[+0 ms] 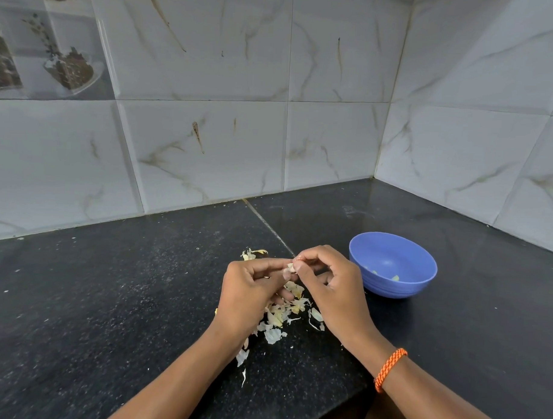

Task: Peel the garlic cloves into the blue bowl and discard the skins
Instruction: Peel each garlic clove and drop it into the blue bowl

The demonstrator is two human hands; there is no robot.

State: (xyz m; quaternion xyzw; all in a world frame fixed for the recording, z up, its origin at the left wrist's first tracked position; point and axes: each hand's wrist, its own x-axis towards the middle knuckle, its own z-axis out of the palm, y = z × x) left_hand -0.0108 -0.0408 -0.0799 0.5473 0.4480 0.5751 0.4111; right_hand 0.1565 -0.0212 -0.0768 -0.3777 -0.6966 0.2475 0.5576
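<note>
Left hand and right hand pinching one small garlic clove between curled fingertips, papery skins heaped beneath; round blue bowl beside, speckled black counter

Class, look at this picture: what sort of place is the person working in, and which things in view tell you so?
Most likely a home kitchen corner. A dark speckled stone countertop meets marble-patterned wall tiles, and a blue bowl stands beside a scatter of garlic skins under the hands.
</note>
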